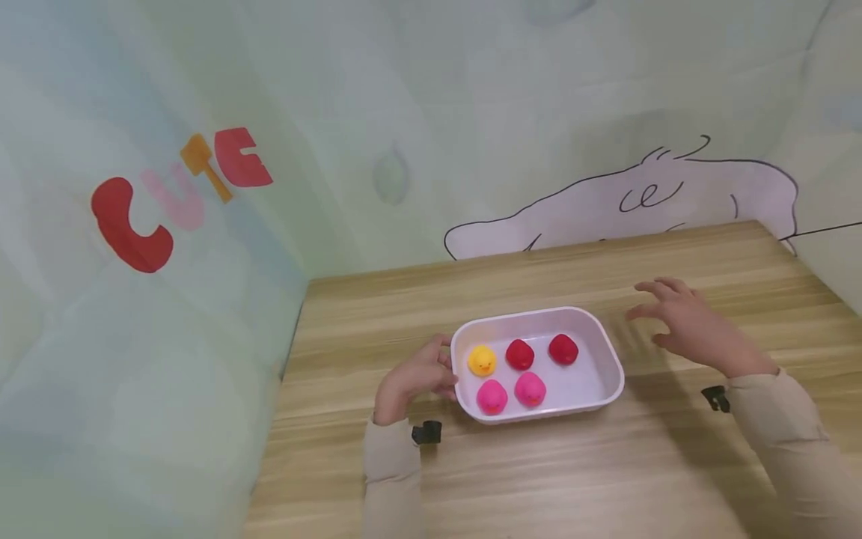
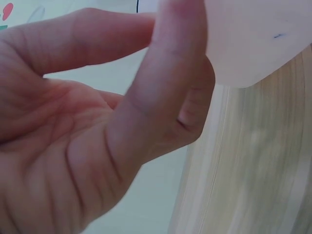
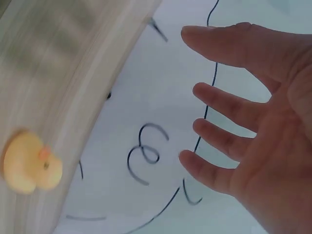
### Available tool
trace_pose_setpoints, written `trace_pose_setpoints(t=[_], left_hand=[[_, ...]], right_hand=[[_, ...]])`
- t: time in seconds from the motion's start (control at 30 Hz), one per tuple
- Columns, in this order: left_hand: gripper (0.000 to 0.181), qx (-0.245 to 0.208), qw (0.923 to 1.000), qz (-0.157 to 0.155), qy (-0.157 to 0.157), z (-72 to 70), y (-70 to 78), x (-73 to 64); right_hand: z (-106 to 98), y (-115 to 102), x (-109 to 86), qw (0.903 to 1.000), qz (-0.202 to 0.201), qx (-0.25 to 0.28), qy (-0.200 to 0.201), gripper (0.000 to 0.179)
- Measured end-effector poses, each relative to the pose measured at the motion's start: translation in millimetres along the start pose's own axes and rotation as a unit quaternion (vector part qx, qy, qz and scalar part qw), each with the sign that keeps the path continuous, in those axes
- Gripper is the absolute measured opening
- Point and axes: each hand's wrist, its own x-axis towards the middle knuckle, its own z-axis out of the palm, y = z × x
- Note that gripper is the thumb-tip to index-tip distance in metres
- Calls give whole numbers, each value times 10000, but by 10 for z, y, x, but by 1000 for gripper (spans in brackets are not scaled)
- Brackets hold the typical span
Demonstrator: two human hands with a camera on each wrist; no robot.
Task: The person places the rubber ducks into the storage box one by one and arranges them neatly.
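Note:
A white tray [image 1: 582, 389] sits on the wooden table, holding small rubber ducks: a yellow duck [image 1: 482, 361], two red ducks [image 1: 520, 355] and two pink ducks [image 1: 530, 389]. My left hand [image 1: 423, 372] grips the tray's left end, thumb at the rim; in the left wrist view its fingers are bent beside the tray wall [image 2: 253, 44]. To the right of the tray, my right hand [image 1: 690, 326] is held over the table with fingers spread and nothing in it. In the right wrist view another yellow duck [image 3: 29, 163] rests on the wood; the head view does not show it.
The wooden table [image 1: 377, 307] meets a pale printed curtain [image 1: 337, 150] at its back and left edges. A black wrist strap piece [image 1: 427, 432] sticks out at the left cuff, and another [image 1: 716, 398] at the right cuff.

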Motion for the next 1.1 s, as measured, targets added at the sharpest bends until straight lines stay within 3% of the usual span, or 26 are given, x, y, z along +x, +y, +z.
trace_pose_setpoints(t=[0.27,0.47,0.9,1.1], left_hand=[[66,-29,10000,9,-15,-5,3,-8],[66,3,10000,-4,21,-19,-8,-26],[67,14,10000,-21,17,-16,-52,5],[66,93,9999,-44,42,-17,-41,-7]], right_hand=[[-100,451,-247,9990,423,-117,8,40],[-116,620,-372,9977,645,-159,-117,43],[22,992,-369,9949,958,106,-297,39],[111,1052,-339,9940,1007,105,-413,40]])
